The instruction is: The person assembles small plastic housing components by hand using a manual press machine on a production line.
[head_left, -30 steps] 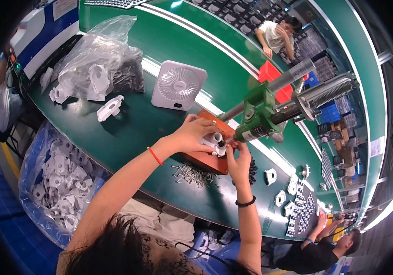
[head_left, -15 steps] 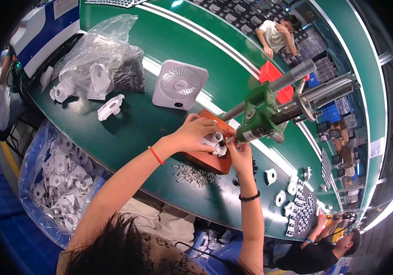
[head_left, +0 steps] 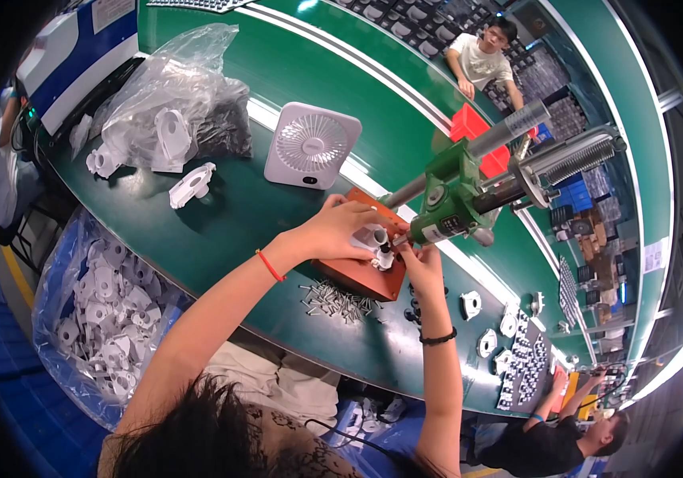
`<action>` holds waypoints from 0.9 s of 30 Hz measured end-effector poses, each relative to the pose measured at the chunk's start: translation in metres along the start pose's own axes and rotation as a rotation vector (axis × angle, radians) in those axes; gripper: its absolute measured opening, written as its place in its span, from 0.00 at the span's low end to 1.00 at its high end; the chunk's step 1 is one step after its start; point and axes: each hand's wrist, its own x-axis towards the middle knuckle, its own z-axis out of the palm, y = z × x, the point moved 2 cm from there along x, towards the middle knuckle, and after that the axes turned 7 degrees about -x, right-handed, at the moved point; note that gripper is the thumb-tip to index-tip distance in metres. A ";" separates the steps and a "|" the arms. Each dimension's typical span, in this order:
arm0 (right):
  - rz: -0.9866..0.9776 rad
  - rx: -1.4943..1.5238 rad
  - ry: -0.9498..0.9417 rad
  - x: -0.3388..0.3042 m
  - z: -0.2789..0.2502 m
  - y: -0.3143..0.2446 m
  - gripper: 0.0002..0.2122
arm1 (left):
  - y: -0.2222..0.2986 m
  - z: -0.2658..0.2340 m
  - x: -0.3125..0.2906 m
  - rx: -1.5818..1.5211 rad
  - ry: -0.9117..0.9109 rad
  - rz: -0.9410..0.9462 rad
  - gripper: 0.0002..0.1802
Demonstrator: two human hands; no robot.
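My left hand (head_left: 343, 228) is closed around a white plastic housing (head_left: 370, 236) with a round tube opening, held on top of the orange block (head_left: 356, 276). My right hand (head_left: 424, 268) is at the housing's right side, its fingertips pinched together close to the press ram. What those fingertips hold, if anything, is hidden. Over the block stands a green hand press (head_left: 443, 209), its metal tip just beside the housing. A pile of small metal pins or screws (head_left: 337, 303) lies against the block's near side.
A white fan (head_left: 314, 147) stands behind the block. To the left are a clear plastic bag (head_left: 174, 88), a loose white housing (head_left: 192, 186) and a lined bin of white housings (head_left: 110, 319). More housings (head_left: 486, 344) lie right. Two co-workers are across and at right.
My right hand has shifted slightly at the press tip, while my left hand stays on the housing. Across the table, a co-worker's hand has dropped from the face.
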 end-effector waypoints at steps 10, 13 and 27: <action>-0.139 -0.093 -0.067 -0.015 0.016 -0.051 0.12 | -0.003 0.003 -0.005 0.009 0.014 0.018 0.28; -0.123 0.046 -0.113 -0.008 0.008 -0.024 0.13 | 0.002 0.005 -0.004 0.002 0.028 0.034 0.27; -0.277 0.831 -0.292 0.209 -0.296 -0.108 0.29 | 0.029 0.002 0.025 0.018 -0.042 0.085 0.28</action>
